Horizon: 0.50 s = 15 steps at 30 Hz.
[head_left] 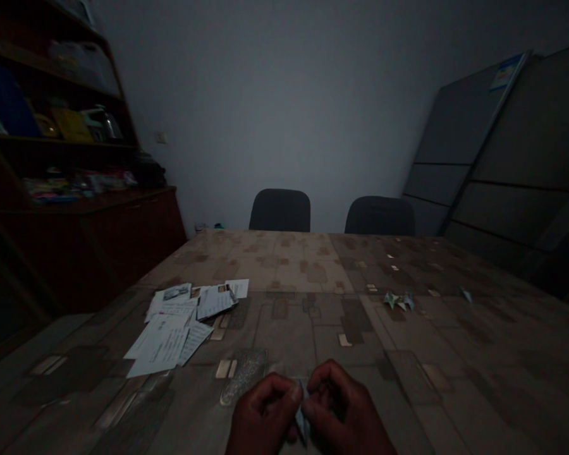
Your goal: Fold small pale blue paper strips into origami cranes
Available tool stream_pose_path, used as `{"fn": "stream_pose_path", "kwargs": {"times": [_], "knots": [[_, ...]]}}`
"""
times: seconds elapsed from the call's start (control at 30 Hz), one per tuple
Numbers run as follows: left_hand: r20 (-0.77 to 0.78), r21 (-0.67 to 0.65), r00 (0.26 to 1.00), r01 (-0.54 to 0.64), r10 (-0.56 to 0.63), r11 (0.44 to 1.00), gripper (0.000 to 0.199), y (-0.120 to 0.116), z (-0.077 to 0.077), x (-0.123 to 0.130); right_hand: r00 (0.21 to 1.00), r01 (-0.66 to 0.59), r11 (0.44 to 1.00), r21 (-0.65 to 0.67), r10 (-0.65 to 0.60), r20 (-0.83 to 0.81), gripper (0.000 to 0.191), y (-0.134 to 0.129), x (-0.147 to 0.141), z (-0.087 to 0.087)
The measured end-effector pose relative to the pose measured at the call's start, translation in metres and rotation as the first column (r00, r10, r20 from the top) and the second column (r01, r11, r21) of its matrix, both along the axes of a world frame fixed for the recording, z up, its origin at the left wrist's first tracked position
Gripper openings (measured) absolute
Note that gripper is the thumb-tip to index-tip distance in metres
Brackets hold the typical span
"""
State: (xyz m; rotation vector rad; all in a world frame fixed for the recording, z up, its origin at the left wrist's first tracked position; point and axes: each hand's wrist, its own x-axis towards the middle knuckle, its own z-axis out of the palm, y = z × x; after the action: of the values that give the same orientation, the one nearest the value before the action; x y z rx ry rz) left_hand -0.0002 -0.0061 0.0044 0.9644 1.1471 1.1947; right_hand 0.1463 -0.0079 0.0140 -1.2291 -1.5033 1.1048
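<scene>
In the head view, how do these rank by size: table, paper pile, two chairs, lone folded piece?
1. Table
2. Paper pile
3. Left chair and right chair, too alike to rank
4. Lone folded piece

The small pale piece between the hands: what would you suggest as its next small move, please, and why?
Perhaps the left hand could steady the piece while the right hand presses its edge, since both hands' fingertips meet at it.

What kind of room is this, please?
Probably a dining or meeting room in a home or small office: a large covered table, two chairs behind it, and crowded shelves on the left.
</scene>
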Motion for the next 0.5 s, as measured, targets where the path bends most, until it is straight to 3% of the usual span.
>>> {"fn": "stream_pose_path", "kwargs": {"times": [0.37,0.5], "knots": [[-0.08,0.034,0.996,-0.045,0.048,0.998,0.014,0.005,0.012,0.001,0.998,-0.028,0.999,-0.024,0.027,-0.065,0.015,0.002,0.002,0.001],[-0.087,0.039,0.993,-0.075,0.079,0.996,0.012,0.005,0.017,0.003,0.989,-0.048,0.992,-0.113,0.031,-0.148,0.018,0.003,0.0,-0.005]]}}
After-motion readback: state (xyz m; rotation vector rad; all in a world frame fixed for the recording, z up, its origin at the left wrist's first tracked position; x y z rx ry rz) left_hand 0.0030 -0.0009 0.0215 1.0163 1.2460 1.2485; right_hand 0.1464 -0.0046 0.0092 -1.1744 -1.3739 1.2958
